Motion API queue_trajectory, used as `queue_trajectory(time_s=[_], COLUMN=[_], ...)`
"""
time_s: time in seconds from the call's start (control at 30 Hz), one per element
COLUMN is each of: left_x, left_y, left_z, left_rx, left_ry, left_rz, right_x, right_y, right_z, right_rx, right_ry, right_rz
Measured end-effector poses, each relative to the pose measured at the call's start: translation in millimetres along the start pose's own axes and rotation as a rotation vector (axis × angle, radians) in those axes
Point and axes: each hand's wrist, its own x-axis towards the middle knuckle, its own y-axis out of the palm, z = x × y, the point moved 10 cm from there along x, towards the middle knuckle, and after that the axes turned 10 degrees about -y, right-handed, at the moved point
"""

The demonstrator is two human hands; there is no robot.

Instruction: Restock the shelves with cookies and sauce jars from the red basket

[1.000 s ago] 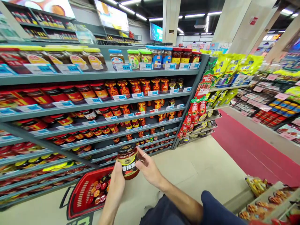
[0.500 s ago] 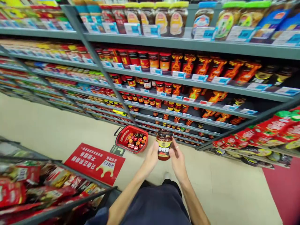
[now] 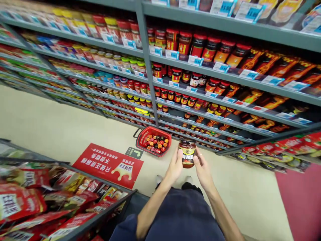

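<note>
A dark-lidded glass jar [image 3: 187, 154] with a yellow and black label is held upright between both hands, in front of my body. My left hand [image 3: 176, 164] grips its left side, the thumb on the glass. On the right side, my right hand [image 3: 202, 167], with a ring on one finger, closes round the jar. Beyond the hands and to the left, a red basket [image 3: 167, 152] with a black handle stands on the floor. Several jars with red, orange and black lids fill its bottom.
Tall grey shelves [image 3: 147, 60] of jars run across the front. A bin of red packets [image 3: 32, 197] stands at the lower left. Red packets [image 3: 265, 149] hang at the right. A red floor sticker [image 3: 100, 164] lies left of the basket.
The view has swung left, so shelves, basket and sticker appear further right. Both hands still hold the jar. Both shoes now show below it.
</note>
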Motion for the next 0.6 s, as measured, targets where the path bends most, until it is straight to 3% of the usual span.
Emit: queue_trajectory(time_s=[0.1,0.2,0.43,0.6], left_x=[-3,-3,0,-2], left_y=[-24.2,-37.0,-47.8,-55.4], left_z=[1,4,18,23], left_rx=[-0.011,-0.010,-0.009,-0.005], left_ry=[-0.026,-0.057,-0.119,-0.144], left_rz=[0.027,0.048,0.110,0.073], right_x=[-5,-12,-22,-20], right_y=[27,39,47,53], right_z=[1,0,-11,-22], right_rx=[-0.017,-0.040,-0.058,-0.013], right_ry=[0.011,0.015,0.034,0.059], right_rz=[-0.006,-0.031,-0.076,-0.058])
